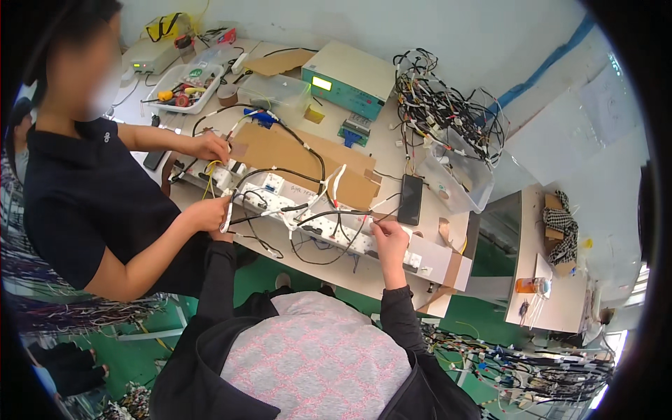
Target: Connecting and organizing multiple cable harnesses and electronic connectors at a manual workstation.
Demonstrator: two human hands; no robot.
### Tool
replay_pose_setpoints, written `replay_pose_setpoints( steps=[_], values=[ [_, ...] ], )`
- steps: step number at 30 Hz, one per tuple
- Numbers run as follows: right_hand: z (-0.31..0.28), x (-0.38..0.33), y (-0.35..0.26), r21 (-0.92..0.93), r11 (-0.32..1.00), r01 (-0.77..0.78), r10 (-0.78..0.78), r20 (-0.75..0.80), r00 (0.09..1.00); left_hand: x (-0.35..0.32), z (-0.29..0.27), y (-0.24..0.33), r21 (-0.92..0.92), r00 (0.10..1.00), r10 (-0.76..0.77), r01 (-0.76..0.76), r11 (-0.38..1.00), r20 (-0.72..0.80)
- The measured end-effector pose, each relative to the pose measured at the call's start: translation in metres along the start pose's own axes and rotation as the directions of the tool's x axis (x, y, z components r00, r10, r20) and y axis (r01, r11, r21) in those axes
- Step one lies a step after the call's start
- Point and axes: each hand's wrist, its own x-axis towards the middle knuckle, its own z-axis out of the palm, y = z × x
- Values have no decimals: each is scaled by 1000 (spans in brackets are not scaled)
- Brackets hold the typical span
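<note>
A black wire harness [324,164] with several branches and white connectors lies over a long white test board [308,215]. One thin branch runs to my right hand [391,243], whose fingertips are pinched together on its end at the board's right part. My left hand [222,236] is at the board's left part, mostly hidden beside a co-worker's hand [208,214]; its fingers do not show clearly. The co-worker's other hand [211,147] is at the board's far left end, close to yellow wires [212,171].
Behind the board lie a flat cardboard sheet [353,168] and a dark phone [411,199]. A green-white test instrument [350,77] stands at the back. A clear bin [465,185] and a cable heap [437,105] are at right; a white tool basket [183,87] stands far left.
</note>
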Motion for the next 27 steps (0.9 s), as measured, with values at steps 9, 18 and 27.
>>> replay_pose_setpoints(
  steps=[9,18,27],
  values=[
    [9,3,-6,38,998,48,-50,59,997,38,-69,24,332,975,202,-220,917,89],
    [-18,-11,-7,-23,999,-33,36,127,991,20,-41,21,950,901,303,-307,-58,310],
    [-89,-81,83,-522,845,114,-366,-411,835,-42,-93,8,851,920,376,-282,443,109]
  ],
)
